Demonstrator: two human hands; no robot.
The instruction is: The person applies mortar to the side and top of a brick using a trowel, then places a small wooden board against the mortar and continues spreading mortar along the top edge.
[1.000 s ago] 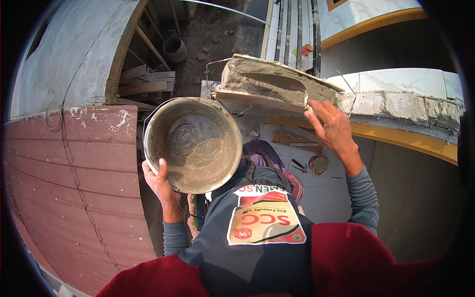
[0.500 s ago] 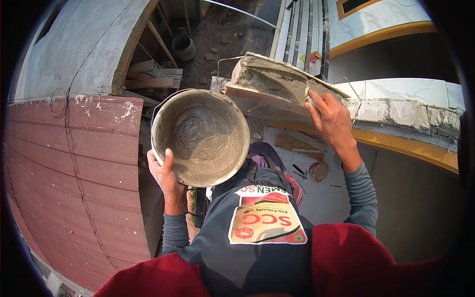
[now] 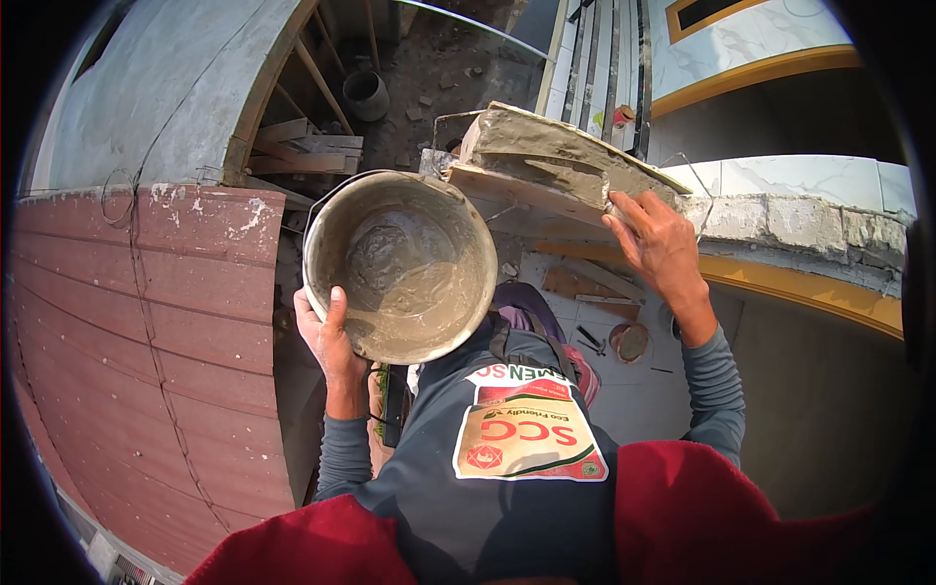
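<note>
My left hand (image 3: 331, 341) grips the rim of a round bucket (image 3: 485, 283) at its near left side, thumb over the edge. Wet grey mortar (image 3: 390, 258) lies in the bottom and coats the inner wall. My right hand (image 3: 663, 239) is closed around a small trowel (image 3: 606, 187), with its blade against the mortar-covered ledge and largely hidden by the mortar. That ledge (image 3: 531, 141) is a short raised section with fresh, uneven mortar on its face. A wooden board (image 3: 517, 193) runs along its lower edge, and bent wire clamps (image 3: 704, 200) stand at its ends.
A reddish corrugated roof (image 3: 146, 341) spreads on the left. Rough blockwork (image 3: 809, 222) continues right of the ledge, above a yellow frame (image 3: 819, 292). Far below are a tiled floor with a small pot (image 3: 629, 341), another bucket (image 3: 367, 96) and stacked planks (image 3: 312, 156).
My right hand and the trowel have shifted slightly down along the mortar face, whose surface marks look different. The bucket in my left hand sits marginally farther right and up.
</note>
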